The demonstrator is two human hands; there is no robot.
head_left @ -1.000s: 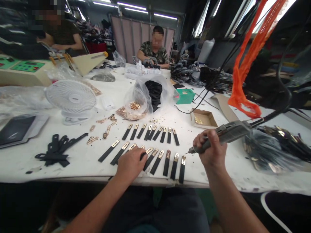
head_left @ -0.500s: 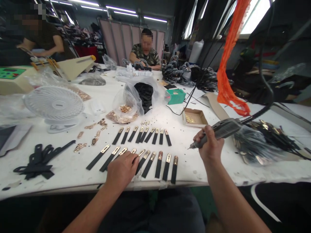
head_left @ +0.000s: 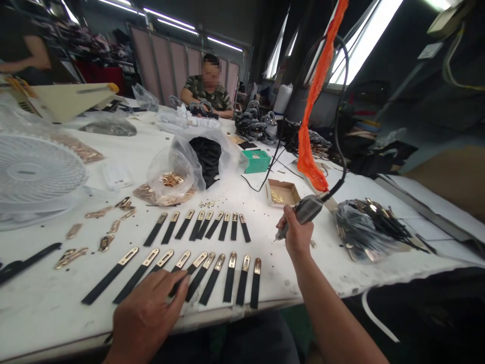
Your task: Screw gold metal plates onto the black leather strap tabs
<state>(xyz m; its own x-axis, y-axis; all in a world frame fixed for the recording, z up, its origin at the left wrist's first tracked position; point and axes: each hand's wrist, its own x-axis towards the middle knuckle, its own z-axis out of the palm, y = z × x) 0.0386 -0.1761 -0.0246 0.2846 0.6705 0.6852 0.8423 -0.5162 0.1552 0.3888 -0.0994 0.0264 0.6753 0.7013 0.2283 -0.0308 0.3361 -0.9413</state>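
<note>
My right hand (head_left: 298, 233) is closed around a grey electric screwdriver (head_left: 308, 208), its thin bit pointing down and left above the white table. At the front edge my left hand (head_left: 149, 311) lies over the near row of black straps with gold metal end plates. Its thumb and forefinger close on one black strap (head_left: 197, 262), whose gold end shows beyond the fingers; the fingertips are partly hidden. More straps of that row, such as one strap (head_left: 230, 278), lie right of the hand. Behind them a second row of shorter-looking straps (head_left: 190, 225) is laid out.
Loose gold plates (head_left: 74, 231) lie left, near a white fan (head_left: 34, 177). Behind the rows stand plastic bags (head_left: 170, 187), a green box (head_left: 256, 161) and a cardboard tray (head_left: 284, 189) of small gold pieces. A bagged bundle (head_left: 364, 230) sits right. A co-worker (head_left: 207, 91) sits opposite.
The view has shifted right and closer to the table. My left hand has drawn back toward the table's front edge along the straps. My right hand still holds the screwdriver.
</note>
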